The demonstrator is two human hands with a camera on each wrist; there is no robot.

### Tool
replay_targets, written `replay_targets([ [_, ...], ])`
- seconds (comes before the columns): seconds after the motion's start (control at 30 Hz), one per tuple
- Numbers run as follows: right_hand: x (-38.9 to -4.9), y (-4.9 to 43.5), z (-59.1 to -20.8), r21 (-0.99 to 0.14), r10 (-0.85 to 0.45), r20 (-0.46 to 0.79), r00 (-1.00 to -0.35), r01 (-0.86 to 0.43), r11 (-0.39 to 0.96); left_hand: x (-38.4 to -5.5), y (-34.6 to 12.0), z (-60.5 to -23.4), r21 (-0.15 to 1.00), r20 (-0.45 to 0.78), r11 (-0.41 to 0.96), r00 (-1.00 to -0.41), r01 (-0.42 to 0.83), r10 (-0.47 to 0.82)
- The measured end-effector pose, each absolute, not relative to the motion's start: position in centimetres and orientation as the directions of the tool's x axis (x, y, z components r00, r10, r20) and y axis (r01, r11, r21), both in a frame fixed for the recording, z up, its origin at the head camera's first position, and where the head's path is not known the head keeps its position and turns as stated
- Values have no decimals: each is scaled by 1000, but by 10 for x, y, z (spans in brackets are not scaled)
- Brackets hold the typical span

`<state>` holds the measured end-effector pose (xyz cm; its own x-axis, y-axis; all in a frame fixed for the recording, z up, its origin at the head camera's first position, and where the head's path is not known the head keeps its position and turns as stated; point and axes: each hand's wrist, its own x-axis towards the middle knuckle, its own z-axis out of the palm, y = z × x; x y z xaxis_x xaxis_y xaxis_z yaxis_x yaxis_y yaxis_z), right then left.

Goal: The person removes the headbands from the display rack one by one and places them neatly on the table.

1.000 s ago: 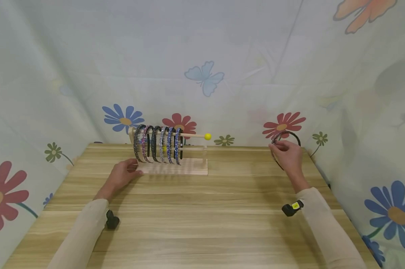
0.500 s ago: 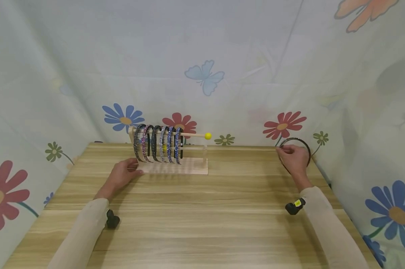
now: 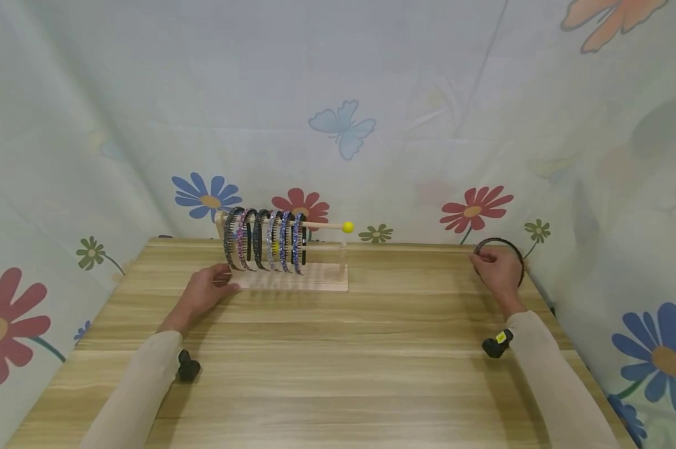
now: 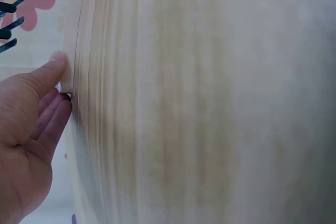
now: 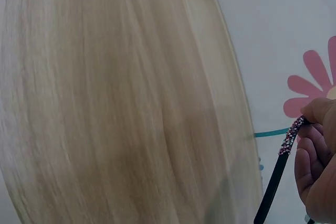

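A glittered black headband (image 5: 276,174) is in the right hand (image 3: 497,268), above the bench's 2 o'clock corner. Thumb and fingers pinch it on a speckled pink-and-white stretch; below that grip a plain black end slants toward 7 o'clock in the right wrist view. Seen from the head, the rest of the band arcs round the hand from 10 through 12 to about 3 o'clock. Whether it touches the bench, I cannot tell.

Well apart, at 9 o'clock from that hand, the wooden headband stand (image 3: 315,277) rests on the bench. The left hand (image 3: 200,292) holds the 8 o'clock corner of its base, thumb on the near edge and fingers round the end.

Six headbands (image 3: 270,239) hang side by side on the upper rod (image 3: 327,226), upright and toothed: dark, pink, black, silver, then two blue. The rod's 3 o'clock end carries a yellow ball (image 3: 347,227); a lower rod (image 3: 323,248) runs beneath.

The bench (image 3: 338,349) has a wood-grain top. Both forearms wear pale sleeves (image 3: 133,386), with a black device at each wrist. Beyond stands a flower-printed cloth (image 3: 338,62), a blue butterfly (image 3: 343,130) at 12 o'clock.
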<state>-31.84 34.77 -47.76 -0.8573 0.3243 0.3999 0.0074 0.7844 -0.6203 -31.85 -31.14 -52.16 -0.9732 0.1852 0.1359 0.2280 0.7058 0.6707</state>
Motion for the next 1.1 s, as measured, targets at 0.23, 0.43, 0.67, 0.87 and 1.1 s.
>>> replay_targets([
  [0.23, -318, 351, -483, -654, 371, 291, -882, 100, 750, -318, -310, -523, 669, 128, 711, -976, 218, 179],
  [0.43, -320, 355, -490, -658, 369, 301, -879, 89, 748, -317, -310, -522, 669, 123, 710, -975, 218, 183],
  [0.67, -325, 359, -497, -648, 354, 292, -889, 89, 757, -318, -311, -523, 669, 123, 712, -977, 212, 175],
  [0.87, -326, 362, -500, -623, 333, 274, -902, 97, 776, -318, -311, -524, 667, 128, 712, -975, 222, 184],
  [1.1, -328, 365, -502, -607, 313, 250, -916, 103, 788, -319, -312, -523, 662, 142, 711, -971, 239, 194],
])
